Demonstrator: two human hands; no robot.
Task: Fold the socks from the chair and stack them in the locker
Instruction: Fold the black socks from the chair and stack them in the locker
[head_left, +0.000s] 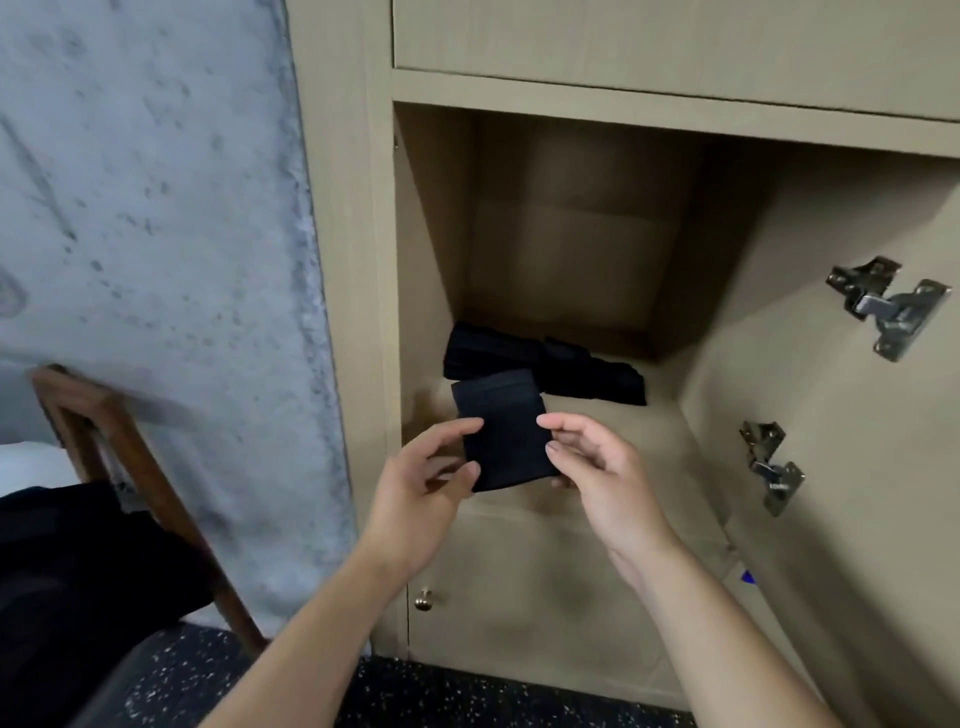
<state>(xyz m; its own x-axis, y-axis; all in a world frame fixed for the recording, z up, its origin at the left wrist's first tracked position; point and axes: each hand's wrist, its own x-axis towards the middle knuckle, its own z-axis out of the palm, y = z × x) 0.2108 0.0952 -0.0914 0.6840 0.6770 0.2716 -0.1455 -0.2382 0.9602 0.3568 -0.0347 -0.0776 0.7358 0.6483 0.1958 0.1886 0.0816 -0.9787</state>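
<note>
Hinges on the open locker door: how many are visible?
2. The upper hinge sits high on the door's inner face at right; the lower hinge is below it, nearer the locker floor. None appear hidden.

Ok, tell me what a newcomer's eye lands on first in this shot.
First, the folded black sock in mid-frame, held at the mouth of the open locker: the left hand pinches its left edge, the right hand its right edge. Behind it, more dark folded socks lie at the back of the locker floor. Two metal hinges shine on the right.
</note>
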